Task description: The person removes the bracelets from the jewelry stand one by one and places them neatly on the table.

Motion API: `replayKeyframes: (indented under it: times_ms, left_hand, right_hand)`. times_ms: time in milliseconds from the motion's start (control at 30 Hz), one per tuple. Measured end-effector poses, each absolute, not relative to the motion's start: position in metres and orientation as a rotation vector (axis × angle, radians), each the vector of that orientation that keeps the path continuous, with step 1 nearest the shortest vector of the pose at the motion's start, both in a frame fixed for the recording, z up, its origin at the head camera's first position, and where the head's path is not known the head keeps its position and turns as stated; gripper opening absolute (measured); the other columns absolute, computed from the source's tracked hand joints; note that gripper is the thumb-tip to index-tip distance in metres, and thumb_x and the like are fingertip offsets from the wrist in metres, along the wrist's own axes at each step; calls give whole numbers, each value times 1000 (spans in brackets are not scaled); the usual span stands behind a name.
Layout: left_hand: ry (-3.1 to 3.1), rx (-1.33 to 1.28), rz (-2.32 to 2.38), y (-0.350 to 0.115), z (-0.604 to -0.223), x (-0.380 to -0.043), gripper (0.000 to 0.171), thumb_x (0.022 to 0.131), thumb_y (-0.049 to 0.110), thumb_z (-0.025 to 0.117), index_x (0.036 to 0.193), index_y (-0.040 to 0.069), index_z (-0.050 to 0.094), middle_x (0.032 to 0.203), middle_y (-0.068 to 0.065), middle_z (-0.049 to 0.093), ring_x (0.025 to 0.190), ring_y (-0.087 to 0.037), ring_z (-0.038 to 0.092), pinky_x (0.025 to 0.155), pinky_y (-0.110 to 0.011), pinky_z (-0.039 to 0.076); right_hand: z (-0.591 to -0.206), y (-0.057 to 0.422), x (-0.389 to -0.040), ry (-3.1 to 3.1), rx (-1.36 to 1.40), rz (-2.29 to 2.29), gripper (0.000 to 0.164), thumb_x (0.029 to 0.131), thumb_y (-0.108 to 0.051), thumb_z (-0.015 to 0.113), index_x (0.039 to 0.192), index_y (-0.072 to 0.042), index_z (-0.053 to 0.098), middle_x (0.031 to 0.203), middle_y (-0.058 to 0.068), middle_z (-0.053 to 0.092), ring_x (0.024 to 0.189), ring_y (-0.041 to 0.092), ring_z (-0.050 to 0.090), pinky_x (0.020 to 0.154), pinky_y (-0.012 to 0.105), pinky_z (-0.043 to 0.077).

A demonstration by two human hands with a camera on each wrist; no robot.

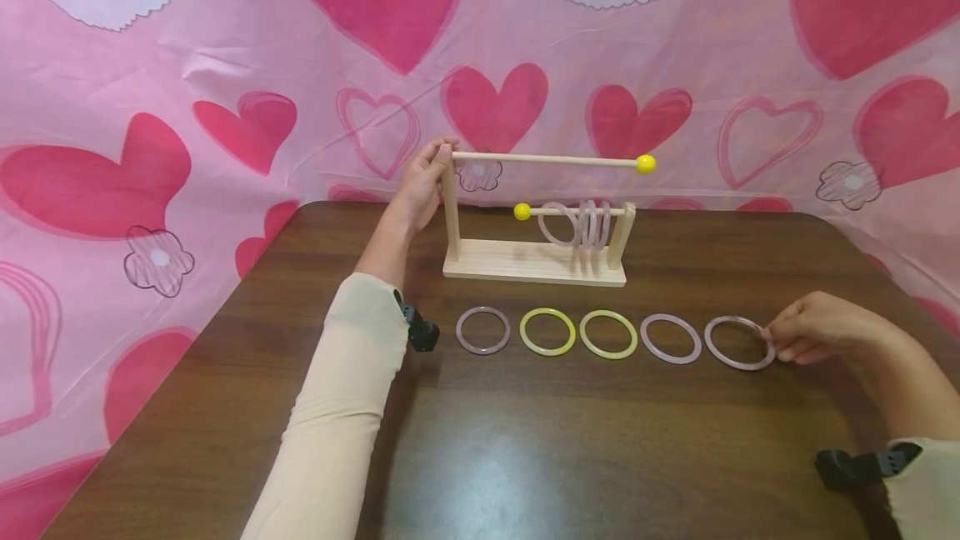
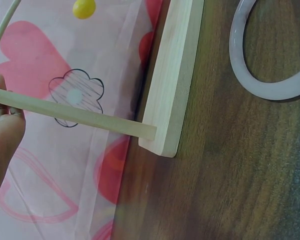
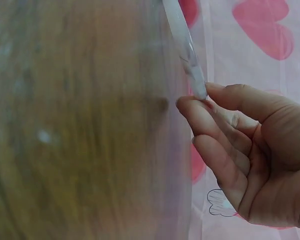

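A pale wooden bangle stand [image 1: 532, 263] has a tall left post [image 1: 451, 207] with an upper rod and a shorter right post with a lower rod. My left hand [image 1: 420, 188] holds the top of the tall post, thumb in front and some fingers hidden behind. Several pale translucent bangles [image 1: 594, 225] hang on the lower rod. At the right end of a row on the table, my right hand [image 1: 825, 327] pinches a pinkish marbled bangle [image 1: 716, 352] between thumb and fingertips. The right wrist view shows this bangle [image 3: 187, 55] at the fingertips.
Left of the pinched bangle lie a lilac bangle [image 1: 651, 348], a yellow-green bangle [image 1: 584, 340], a yellow bangle [image 1: 525, 340] and a greyish-purple bangle [image 1: 460, 332]. Yellow balls cap the upper rod [image 1: 547, 159] and lower rod. Pink heart-patterned cloth [image 1: 495, 32] hangs behind the brown table [image 1: 570, 440].
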State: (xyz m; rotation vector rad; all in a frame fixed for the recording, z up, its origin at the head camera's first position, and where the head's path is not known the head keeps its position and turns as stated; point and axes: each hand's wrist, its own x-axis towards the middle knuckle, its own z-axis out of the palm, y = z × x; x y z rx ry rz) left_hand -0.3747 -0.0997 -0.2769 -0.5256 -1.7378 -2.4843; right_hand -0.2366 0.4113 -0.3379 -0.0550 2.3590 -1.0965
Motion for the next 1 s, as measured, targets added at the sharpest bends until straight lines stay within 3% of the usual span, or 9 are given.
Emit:
replayKeyframes:
  times_ms: [400, 767, 1000]
  left_hand:
    - [-1755, -525, -2481, -99, -275, -374, 12, 99, 17, 42, 100, 18, 55, 91, 0, 50, 92, -15, 42, 78, -24, 34]
    - [-1737, -546, -2482, -99, -276, -374, 13, 99, 16, 42, 98, 19, 55, 87, 1, 51, 90, -15, 43, 76, -24, 35]
    - [-1723, -554, -2480, -100, -276, -374, 14, 98, 15, 43, 98, 19, 57, 87, 1, 54, 88, -13, 45, 83, -26, 35]
  right_hand:
    - [-339, 414, -236, 2340, -17, -1127, 17, 87, -7, 51, 88, -4, 69, 72, 2, 66, 64, 11, 63, 58, 30, 51]
    - [-339, 414, -236, 2344, -12, -1117, 17, 88, -6, 51, 90, -1, 67, 73, 2, 65, 65, 11, 62, 59, 30, 51]
    - [-340, 415, -236, 2362, -7, -1103, 17, 88, -7, 52, 89, 0, 67, 72, 1, 65, 64, 11, 62, 58, 30, 51]
